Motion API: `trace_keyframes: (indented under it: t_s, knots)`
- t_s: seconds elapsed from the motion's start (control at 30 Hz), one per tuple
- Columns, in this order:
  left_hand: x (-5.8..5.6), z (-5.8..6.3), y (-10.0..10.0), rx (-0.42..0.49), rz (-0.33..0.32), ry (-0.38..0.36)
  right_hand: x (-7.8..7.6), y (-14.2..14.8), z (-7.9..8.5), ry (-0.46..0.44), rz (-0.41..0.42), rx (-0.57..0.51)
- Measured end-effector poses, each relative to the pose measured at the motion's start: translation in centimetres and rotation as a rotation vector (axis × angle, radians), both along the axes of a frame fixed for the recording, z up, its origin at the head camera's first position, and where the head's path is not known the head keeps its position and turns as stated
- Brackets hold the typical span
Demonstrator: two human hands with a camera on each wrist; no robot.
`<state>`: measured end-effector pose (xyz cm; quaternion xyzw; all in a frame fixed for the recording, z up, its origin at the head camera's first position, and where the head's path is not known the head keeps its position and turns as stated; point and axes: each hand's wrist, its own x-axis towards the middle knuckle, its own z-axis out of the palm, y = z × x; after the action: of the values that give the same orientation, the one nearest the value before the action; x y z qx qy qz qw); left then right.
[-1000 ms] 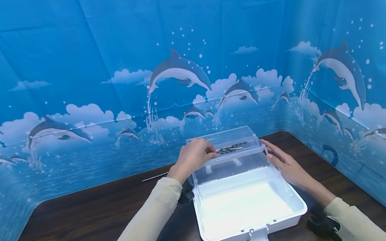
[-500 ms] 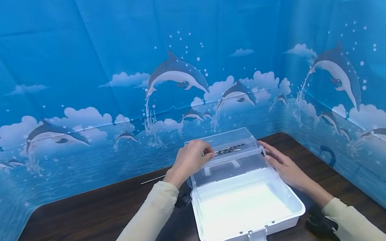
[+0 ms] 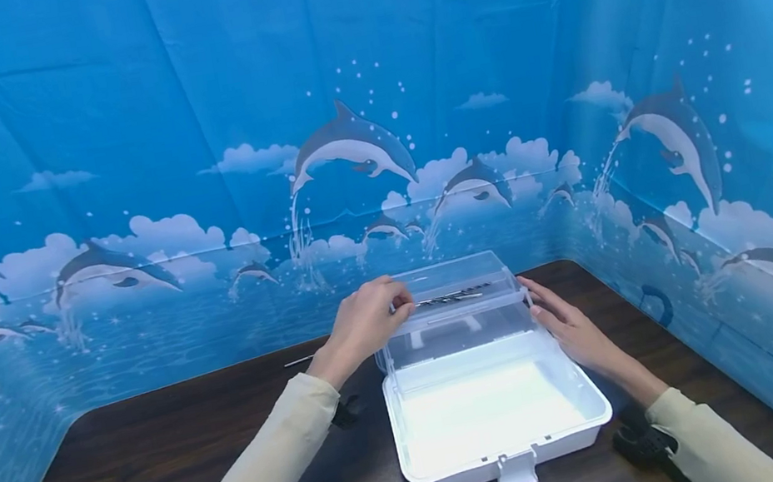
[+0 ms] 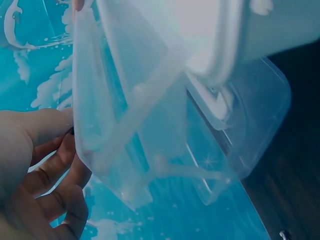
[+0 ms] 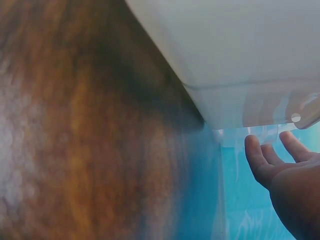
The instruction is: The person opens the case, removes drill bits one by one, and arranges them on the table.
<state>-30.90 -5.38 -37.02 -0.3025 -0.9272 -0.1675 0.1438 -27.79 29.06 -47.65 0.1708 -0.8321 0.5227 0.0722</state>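
My left hand [image 3: 367, 318] is at the left end of a clear raised tray [image 3: 454, 312], thumb and forefinger pinched together. Between those fingertips, the left wrist view shows a small dark end of a drill bit [image 4: 72, 131]. Several more spiral drill bits [image 3: 456, 296] lie in the tray, right of that hand. My right hand [image 3: 582, 336] rests its fairly straight fingers against the tray's right end, thumb on the near side; the right wrist view shows these fingers [image 5: 255, 152] spread beside the box. The white box [image 3: 509, 466] stands with its tray lifted over the back.
A thin drill bit [image 3: 298, 362] lies on the dark wood table [image 3: 163, 462], left of the box and partly behind the left hand. The box's latch [image 3: 518, 473] hangs at its front. A blue dolphin-print curtain [image 3: 231, 173] closes off the back and sides.
My left hand has shifted slightly left along the tray, uncovering more of the drill bits. The right hand has kept its place at the tray's right end.
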Motion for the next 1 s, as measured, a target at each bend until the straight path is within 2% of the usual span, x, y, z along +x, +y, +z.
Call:
trace_keyframes:
  t_s: [0.33,0.57,0.77,1.0]
  knots:
    - [0.7,-0.4,-2.0,0.110,0.022,0.019,0.0,-0.1,0.0,0.003,-0.011,-0.001]
    - [1.2,-0.7,-3.8,0.132,0.037,0.016,0.0,-0.1,0.1,-0.007,-0.013,0.002]
    - [1.2,-1.0,-5.5,0.158,0.073,-0.001,-0.1,-0.1,0.0,-0.007,-0.007,0.012]
    - [1.1,-1.1,-7.1,0.149,0.095,-0.007,0.0,-0.1,0.0,0.009,-0.020,0.023]
